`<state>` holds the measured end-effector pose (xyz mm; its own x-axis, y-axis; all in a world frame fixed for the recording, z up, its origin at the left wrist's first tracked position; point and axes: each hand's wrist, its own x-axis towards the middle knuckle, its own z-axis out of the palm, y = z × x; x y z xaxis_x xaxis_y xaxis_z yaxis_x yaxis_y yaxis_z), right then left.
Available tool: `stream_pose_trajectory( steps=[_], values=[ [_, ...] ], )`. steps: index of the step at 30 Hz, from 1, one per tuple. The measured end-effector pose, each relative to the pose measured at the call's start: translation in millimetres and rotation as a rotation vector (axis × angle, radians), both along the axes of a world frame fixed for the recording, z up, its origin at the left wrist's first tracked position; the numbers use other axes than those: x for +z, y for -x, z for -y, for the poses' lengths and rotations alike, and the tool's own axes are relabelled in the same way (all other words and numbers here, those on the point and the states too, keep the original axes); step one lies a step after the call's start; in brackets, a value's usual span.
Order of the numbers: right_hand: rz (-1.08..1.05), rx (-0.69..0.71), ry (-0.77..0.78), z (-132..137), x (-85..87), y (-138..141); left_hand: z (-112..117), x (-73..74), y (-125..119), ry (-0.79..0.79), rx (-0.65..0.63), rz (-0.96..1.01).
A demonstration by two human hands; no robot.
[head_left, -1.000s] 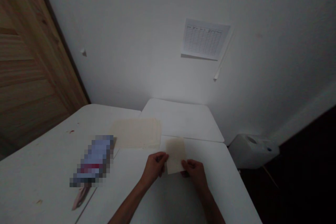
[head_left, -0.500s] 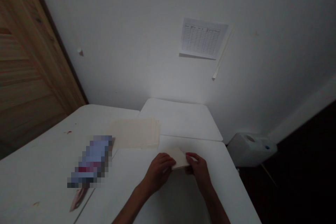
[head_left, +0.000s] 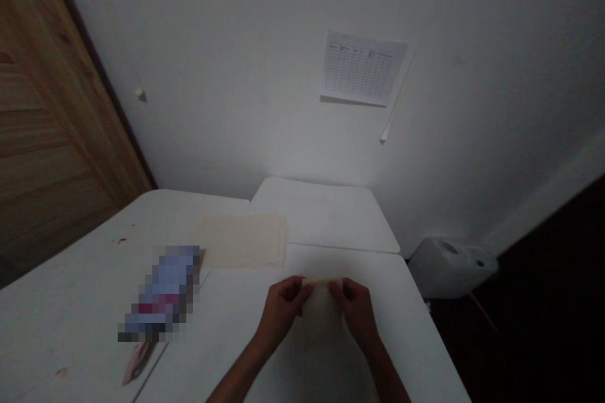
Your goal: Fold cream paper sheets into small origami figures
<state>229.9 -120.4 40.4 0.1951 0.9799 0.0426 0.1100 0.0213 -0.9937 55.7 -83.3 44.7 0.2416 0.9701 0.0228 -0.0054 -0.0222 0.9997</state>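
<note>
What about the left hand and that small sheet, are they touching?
Touching. The head view shows the left hand pinching the small sheet at its top left corner, fingers overlapping its edge.

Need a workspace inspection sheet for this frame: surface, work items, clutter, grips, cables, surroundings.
Surface: white table, few small stains; second white tabletop butted behind.
Work items: small cream sheet between both hands; stack of cream sheets lying flat behind.
Clutter: blurred-out item; pinkish object at its near end.
Grips: left hand and right hand each pinch the sheet's top edge.
Cables: nothing seen.
Surroundings: wooden door, printed chart on wall, white box right of table.
</note>
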Motion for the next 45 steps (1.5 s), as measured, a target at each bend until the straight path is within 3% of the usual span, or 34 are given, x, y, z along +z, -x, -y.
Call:
stream_pose_trajectory(
  steps=[5, 13, 20, 24, 33, 37, 45],
  values=[
    [-0.038, 0.003, 0.023, 1, -10.1, 2, 1, -9.9, 3, -0.015, 0.076, 0.098],
    [-0.073, -0.019, 0.051, 2, -17.2, 6, -2, -15.2, 7, -0.070, 0.053, -0.102],
    [0.260, 0.045, -0.082, 6, -4.4, 2, -4, -10.2, 7, -0.020, 0.041, -0.073],
    [0.338, 0.067, -0.127, 4, 2.5, -1, -3, -8.6, 8, -0.017, 0.032, -0.068],
    [0.320, 0.112, -0.124, 2, 6.8, 3, -5, -18.1, 10, -0.020, 0.014, -0.068],
    [0.306, 0.134, -0.124, 1, 8.0, 2, -5, -17.2, 10, -0.056, -0.070, -0.128],
    [0.302, 0.118, -0.095, -2, 10.0, 5, -5, -14.7, 12, -0.095, -0.037, -0.180]
  ],
)
